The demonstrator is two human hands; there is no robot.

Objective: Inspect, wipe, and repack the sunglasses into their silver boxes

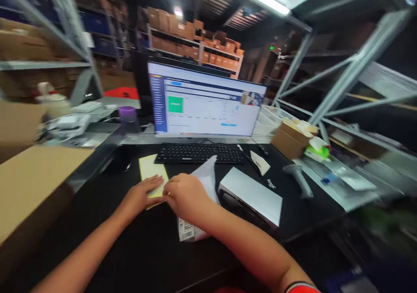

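A white label sheet with a yellow backing point(152, 168) lies on the black desk in front of the keyboard. My left hand point(143, 193) rests flat on its lower part, fingers stretched out. Coming across from the right, my right hand point(185, 195) has its fingertips pinched together at the sheet's right edge; the exact grip is partly hidden by the hand. Beneath my right hand and forearm is a white plastic mailer bag point(208, 178), with a printed barcode label point(186, 230) at its near left corner.
A flat white box point(252, 193) lies right of the bag, and a barcode scanner point(299, 180) beyond it. Behind are the keyboard point(195, 153) and lit monitor point(202, 106). A purple-lidded bottle point(128, 121) stands left, a cardboard box point(289, 139) right.
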